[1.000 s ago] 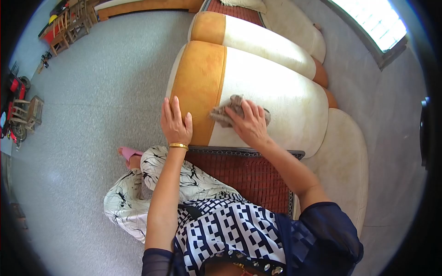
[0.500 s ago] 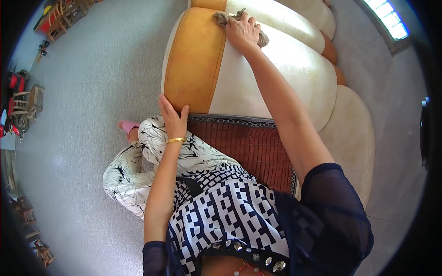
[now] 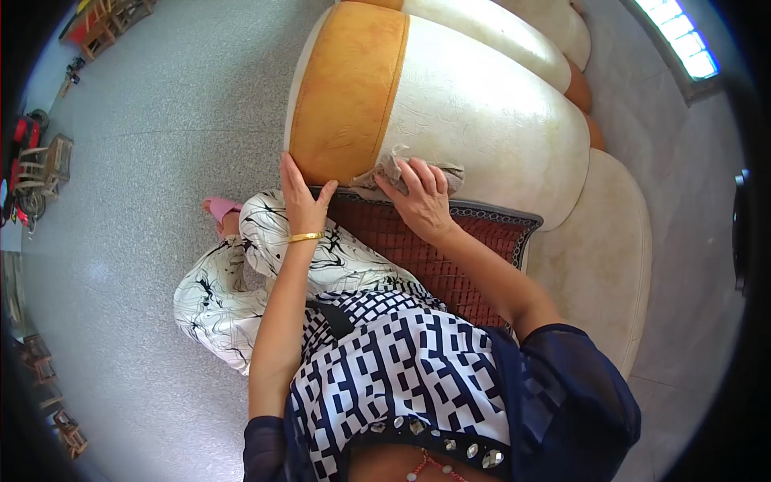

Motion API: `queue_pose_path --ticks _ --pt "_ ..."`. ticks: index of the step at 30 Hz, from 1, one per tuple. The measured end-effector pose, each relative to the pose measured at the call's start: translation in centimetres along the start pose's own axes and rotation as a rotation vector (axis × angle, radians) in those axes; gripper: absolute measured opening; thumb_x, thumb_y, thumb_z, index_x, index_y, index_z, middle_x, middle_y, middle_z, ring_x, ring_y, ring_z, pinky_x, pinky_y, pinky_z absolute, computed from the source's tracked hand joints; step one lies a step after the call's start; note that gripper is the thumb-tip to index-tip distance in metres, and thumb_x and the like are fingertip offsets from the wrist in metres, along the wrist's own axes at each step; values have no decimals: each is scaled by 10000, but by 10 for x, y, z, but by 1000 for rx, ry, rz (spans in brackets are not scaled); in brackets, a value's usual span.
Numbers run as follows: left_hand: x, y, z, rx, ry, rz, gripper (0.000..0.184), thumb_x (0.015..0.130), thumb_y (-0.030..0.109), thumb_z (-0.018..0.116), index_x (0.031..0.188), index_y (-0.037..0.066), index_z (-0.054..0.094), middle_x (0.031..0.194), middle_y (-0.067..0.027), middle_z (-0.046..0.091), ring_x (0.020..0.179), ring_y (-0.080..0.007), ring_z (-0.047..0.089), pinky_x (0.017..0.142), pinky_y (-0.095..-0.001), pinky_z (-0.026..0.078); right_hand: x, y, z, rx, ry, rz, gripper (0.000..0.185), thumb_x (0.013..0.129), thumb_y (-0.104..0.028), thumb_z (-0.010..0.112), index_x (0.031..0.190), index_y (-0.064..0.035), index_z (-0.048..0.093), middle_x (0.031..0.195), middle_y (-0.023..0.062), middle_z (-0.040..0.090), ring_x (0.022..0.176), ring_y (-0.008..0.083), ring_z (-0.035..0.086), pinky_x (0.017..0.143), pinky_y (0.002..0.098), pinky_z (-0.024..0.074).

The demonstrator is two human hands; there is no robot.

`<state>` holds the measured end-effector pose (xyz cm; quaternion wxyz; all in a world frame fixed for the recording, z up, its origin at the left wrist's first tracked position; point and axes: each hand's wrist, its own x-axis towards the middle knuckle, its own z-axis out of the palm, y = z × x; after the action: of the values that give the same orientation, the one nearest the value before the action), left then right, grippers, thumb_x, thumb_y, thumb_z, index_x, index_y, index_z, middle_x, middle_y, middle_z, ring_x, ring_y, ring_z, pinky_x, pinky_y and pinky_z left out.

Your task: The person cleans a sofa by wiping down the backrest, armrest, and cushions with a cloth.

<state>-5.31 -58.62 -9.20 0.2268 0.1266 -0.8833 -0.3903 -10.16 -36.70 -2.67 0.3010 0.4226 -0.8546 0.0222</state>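
A grey-brown cloth (image 3: 452, 178) lies bunched under the fingers of my right hand (image 3: 426, 203). My right hand presses it against the near lower edge of the sofa armrest (image 3: 490, 104), which is cream with an orange panel (image 3: 345, 92) at its front end. At the lower front corner of that panel rests my left hand (image 3: 306, 201), its thumb spread from the fingers and holding nothing. Below the armrest is a reddish-brown woven seat mat (image 3: 474, 241) with a dark patterned border, partly covered by my right forearm.
A cream sofa back (image 3: 594, 249) runs along the right side, and another cream section (image 3: 498, 32) lies beyond the armrest. Grey speckled floor (image 3: 161, 161) spreads on the left. Wooden chairs (image 3: 58, 165) and a red vehicle (image 3: 26, 140) stand at the far left.
My right hand has drawn the cloth from the far side of the armrest down toward me, to its near edge by the mat. My left hand stays at the front corner.
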Motion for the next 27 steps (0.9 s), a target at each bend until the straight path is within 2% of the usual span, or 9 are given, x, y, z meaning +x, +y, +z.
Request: queue_pose_path --ticks 5,8,12,14,15,16,18,23,27 --pt "0 2 -2 8 8 14 1054 756 513 677 1462 -6 91 1460 -298 221 1349 -439 238 1100 -460 247 34 17 -5 -28 60 88 321 754 -196 591 1057 -267 667 1213 59 476 1116 237 442 881 397 339" --pt "-2 1 -3 -18 9 8 1043 751 458 710 1463 5 98 1454 -302 231 1342 -444 252 1093 -459 261 72 44 0 -61 103 170 370 710 -192 660 1068 -280 644 1180 64 493 1093 253 458 859 417 359" --pt "-1 5 -4 -53 9 -34 1043 736 409 744 1467 24 106 1445 -314 238 1331 -450 270 1083 -458 281 137 96 28 -45 43 402 279 805 -228 636 1080 -261 669 1230 105 511 1116 286 472 890 461 365" --pt "-1 5 -4 -44 16 -24 1043 732 388 752 1467 26 107 1436 -319 251 1325 -452 278 1080 -458 286 170 116 38 -10 -117 535 246 835 -263 591 1063 -235 679 1226 119 520 1132 306 471 903 477 362" --pt "-2 3 -3 -31 22 -17 1044 727 367 761 1467 28 108 1426 -324 265 1319 -454 287 1077 -458 290 184 120 38 1 -219 602 246 845 -275 572 1061 -229 680 1223 121 521 1134 310 469 907 480 360" --pt "-1 1 -1 -28 38 -17 1044 727 367 761 1467 28 108 1426 -324 265 1319 -454 287 1077 -458 290 191 119 40 5 -209 590 246 845 -275 572 1061 -229 680 1223 121 521 1134 310 469 907 480 360" --pt "-2 -2 1 -9 56 28 1046 718 332 773 1468 30 109 1405 -327 300 1302 -462 306 1066 -464 299 202 114 46 -46 -227 720 253 854 -279 548 1060 -216 681 1211 123 524 1115 321 473 903 474 365" --pt "-3 0 0 -40 83 34 1030 725 311 768 1470 37 111 1392 -321 322 1276 -471 330 1047 -474 315 163 68 29 -47 -50 504 279 840 -272 580 1104 -241 665 1210 110 517 1074 318 488 854 462 398" --pt "-4 2 -2 -25 79 12 1041 709 280 780 1475 62 109 1399 -311 312 1266 -466 343 1047 -462 323 108 9 9 -80 5 258 452 762 -204 642 1207 -271 596 1240 112 461 1101 299 456 869 447 377"
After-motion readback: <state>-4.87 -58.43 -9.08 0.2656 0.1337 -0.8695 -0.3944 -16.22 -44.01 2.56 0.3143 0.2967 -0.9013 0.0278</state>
